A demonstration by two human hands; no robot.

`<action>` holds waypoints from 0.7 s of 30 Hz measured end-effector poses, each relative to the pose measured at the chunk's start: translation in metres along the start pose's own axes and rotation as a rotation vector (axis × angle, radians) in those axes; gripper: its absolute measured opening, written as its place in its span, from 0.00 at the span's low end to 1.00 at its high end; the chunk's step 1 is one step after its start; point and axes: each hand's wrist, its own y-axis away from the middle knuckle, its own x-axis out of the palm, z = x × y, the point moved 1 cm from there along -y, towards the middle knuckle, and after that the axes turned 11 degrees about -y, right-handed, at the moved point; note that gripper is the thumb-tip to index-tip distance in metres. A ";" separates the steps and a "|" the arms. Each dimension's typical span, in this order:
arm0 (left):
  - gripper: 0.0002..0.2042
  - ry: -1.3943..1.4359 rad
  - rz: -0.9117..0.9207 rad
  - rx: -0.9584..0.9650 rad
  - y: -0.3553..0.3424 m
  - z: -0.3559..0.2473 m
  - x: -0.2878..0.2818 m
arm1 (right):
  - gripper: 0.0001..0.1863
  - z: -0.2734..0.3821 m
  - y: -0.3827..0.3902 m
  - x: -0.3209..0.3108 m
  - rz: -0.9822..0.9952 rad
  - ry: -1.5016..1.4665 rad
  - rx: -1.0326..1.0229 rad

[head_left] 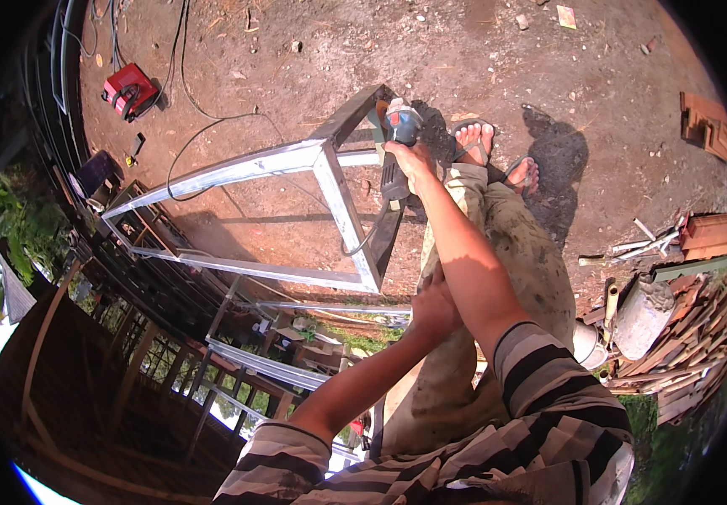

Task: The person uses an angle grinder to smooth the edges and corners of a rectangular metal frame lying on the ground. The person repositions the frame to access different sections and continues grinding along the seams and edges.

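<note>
My right hand [414,162] is wrapped around an angle grinder [394,182] with a dark body. The grinder's head, with a bluish guard, is at the dark corner of a metal frame [319,160]; I cannot tell whether the disc touches it. The frame is made of square tubes, mostly silvery white, with dark pieces at the near end. My left hand [435,305] is against my trousers, partly under my right forearm. Its fingers are hidden, so its grip does not show.
A red machine box [130,91] with cables sits on the dirt ground at the upper left. More metal tubing [271,366] lies below the frame. Stacked wood pieces [675,337] and a white bucket [587,343] are at the right. My sandalled feet [473,141] stand beside the grinder.
</note>
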 end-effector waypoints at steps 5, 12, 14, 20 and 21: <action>0.34 -0.021 -0.052 0.003 0.001 0.002 0.007 | 0.26 -0.005 -0.002 -0.001 0.012 0.039 0.014; 0.35 0.002 0.017 -0.008 -0.002 -0.004 -0.009 | 0.29 0.010 0.003 -0.006 -0.038 0.191 -0.047; 0.36 -0.006 0.014 -0.012 0.000 -0.003 -0.010 | 0.29 -0.004 -0.008 -0.002 -0.072 0.158 -0.135; 0.38 0.001 -0.003 -0.025 0.001 -0.004 -0.013 | 0.24 0.006 -0.011 -0.008 0.014 0.208 -0.049; 0.37 0.009 -0.022 -0.019 0.000 -0.005 -0.013 | 0.21 0.000 -0.015 -0.006 -0.047 0.199 -0.098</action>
